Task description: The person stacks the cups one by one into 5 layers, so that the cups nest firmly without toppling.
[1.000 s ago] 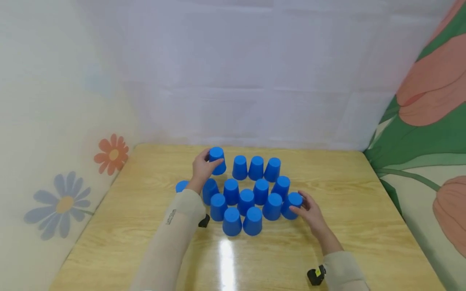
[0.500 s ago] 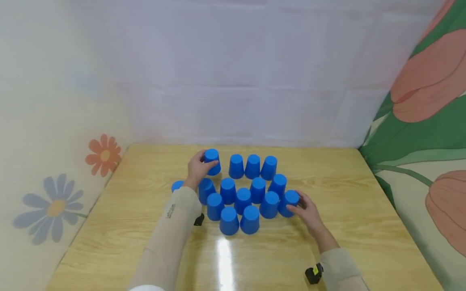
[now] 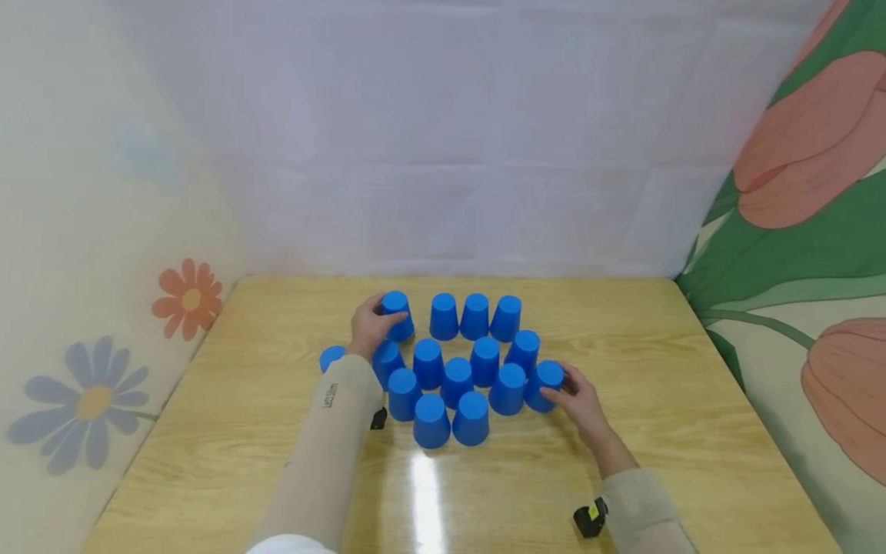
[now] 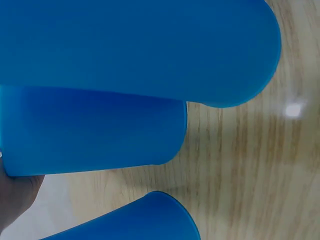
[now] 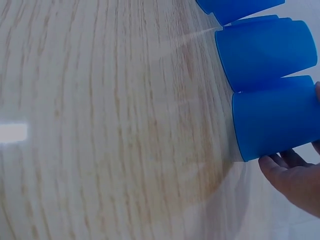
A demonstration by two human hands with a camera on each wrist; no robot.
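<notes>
My left hand (image 3: 368, 329) grips an upside-down blue cup (image 3: 398, 322) by its side, left of the back row; whether its rim touches the table is hard to tell. In the left wrist view the fingers (image 4: 17, 195) show at the edge, against a blue cup (image 4: 95, 132). At the right end of the group, my right hand (image 3: 584, 404) holds another upside-down cup (image 3: 544, 388) between thumb and fingers. That cup (image 5: 280, 117) appears upright on its rim, beside a neighbouring cup (image 5: 265, 52) in the right wrist view.
Three blue cups form a back row, its middle cup (image 3: 474, 317) among them. Several more stand in a V-like cluster, two front cups (image 3: 431, 423) nearest me. A lone cup (image 3: 331, 358) sits partly behind my left forearm. The wooden table (image 3: 512, 492) meets a white backdrop (image 3: 443, 215).
The cup in my left hand has come lower and slightly nearer to me, level with the back row. My right hand stays at its cup. The whole scene shifts slightly left.
</notes>
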